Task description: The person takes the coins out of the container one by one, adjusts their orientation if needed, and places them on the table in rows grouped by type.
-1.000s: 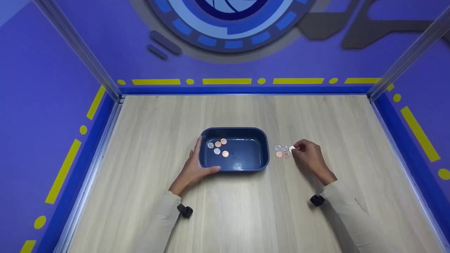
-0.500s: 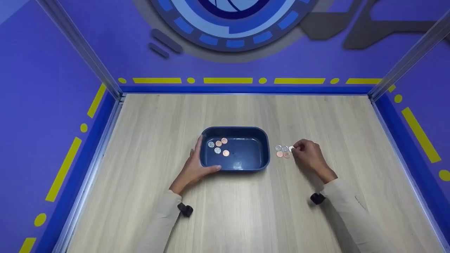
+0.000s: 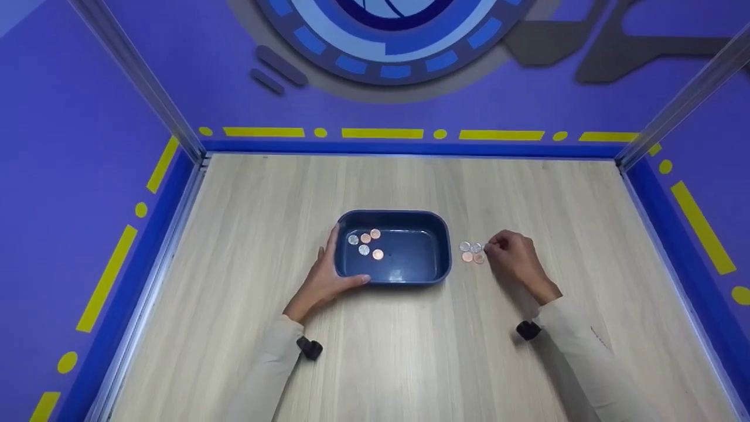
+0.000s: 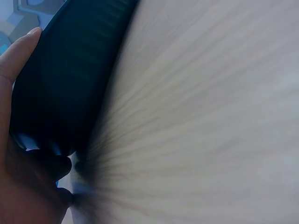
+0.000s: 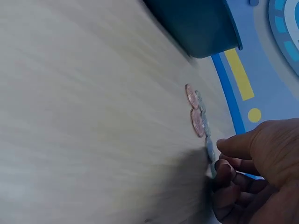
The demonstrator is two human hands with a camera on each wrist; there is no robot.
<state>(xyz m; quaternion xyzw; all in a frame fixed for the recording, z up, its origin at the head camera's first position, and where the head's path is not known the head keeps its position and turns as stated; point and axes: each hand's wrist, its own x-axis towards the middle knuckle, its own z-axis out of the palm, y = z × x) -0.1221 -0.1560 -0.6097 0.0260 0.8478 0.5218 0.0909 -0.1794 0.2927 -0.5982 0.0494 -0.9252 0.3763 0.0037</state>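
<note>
A dark blue rectangular tray [image 3: 391,281] sits mid-table, with several silver and copper coins inside at its left. My left hand [image 3: 322,280] grips the tray's left end, thumb over the front rim and fingers along the outer side. Right of the tray, silver coins [image 3: 476,248] and copper coins [image 3: 467,257] lie flat in two short rows. At their right end, my right hand [image 3: 515,258] pinches a silver coin, now mostly covered by the curled fingertips. In the right wrist view, thumb and fingers are beside the silver coin [image 5: 210,148] at the row's end.
The pale wooden table [image 3: 387,351] is bounded by a blue-purple back wall [image 3: 387,99] and side walls with yellow markings. Metal rails run along the table's sides. A small black device [image 3: 309,348] is at each wrist.
My right fingertips have shifted slightly left over the end silver coin, so less of it shows. The left hand and tray hold still; the head view drifts a little.
</note>
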